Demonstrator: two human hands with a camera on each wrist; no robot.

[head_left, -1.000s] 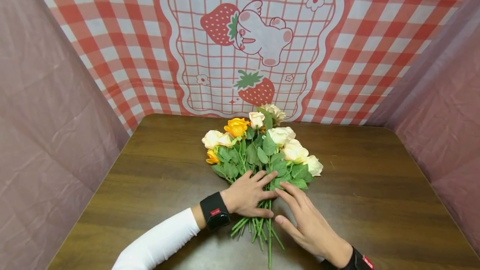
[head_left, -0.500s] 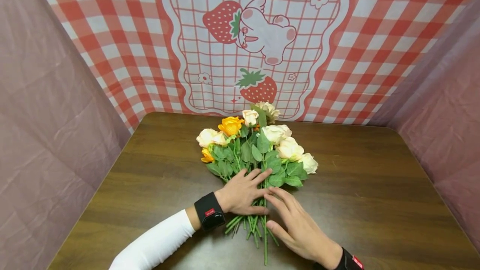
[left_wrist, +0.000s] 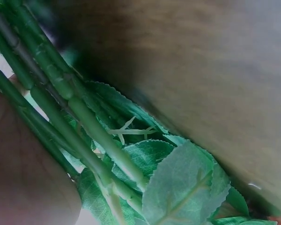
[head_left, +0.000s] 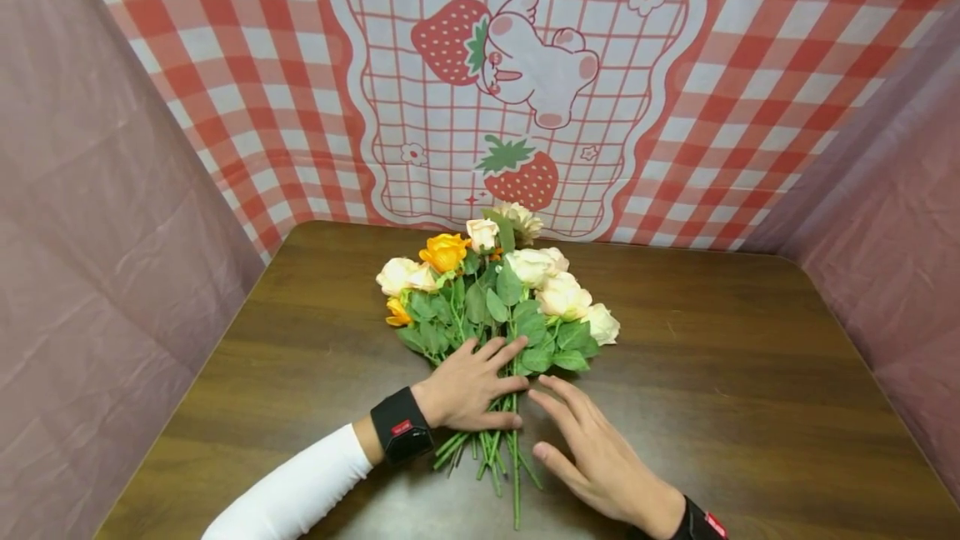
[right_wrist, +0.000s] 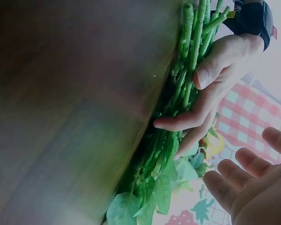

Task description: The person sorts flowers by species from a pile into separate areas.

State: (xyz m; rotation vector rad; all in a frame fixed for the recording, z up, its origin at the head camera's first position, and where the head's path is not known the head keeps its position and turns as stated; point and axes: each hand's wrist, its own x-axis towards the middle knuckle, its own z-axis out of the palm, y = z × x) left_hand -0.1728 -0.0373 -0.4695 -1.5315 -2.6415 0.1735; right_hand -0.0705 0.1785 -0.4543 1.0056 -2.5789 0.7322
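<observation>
A bouquet of artificial roses (head_left: 480, 298) lies on the table, with cream, white and orange blooms pointing away and green stems (head_left: 495, 457) pointing toward me. My left hand (head_left: 468, 386) rests across the upper stems, palm down, its fingers straight and spread. In the right wrist view the left hand's fingers (right_wrist: 206, 108) reach over the stems. Stems (left_wrist: 61, 101) and leaves (left_wrist: 178, 183) lie beside the left palm in the left wrist view. My right hand (head_left: 600, 457) hovers right of the stems, fingers extended and slightly bent, holding nothing.
The brown wooden table (head_left: 712, 390) reaches out on both sides of the bouquet. A red-and-white checked cloth (head_left: 285, 90) with strawberry prints hangs behind its far edge. Pinkish curtains (head_left: 112, 190) hang at both sides. A white sleeve (head_left: 292, 486) covers my left forearm.
The bouquet and my left hand on it have slid left across the table. My right hand moved left with them at first, and now a gap shows between the two hands.
</observation>
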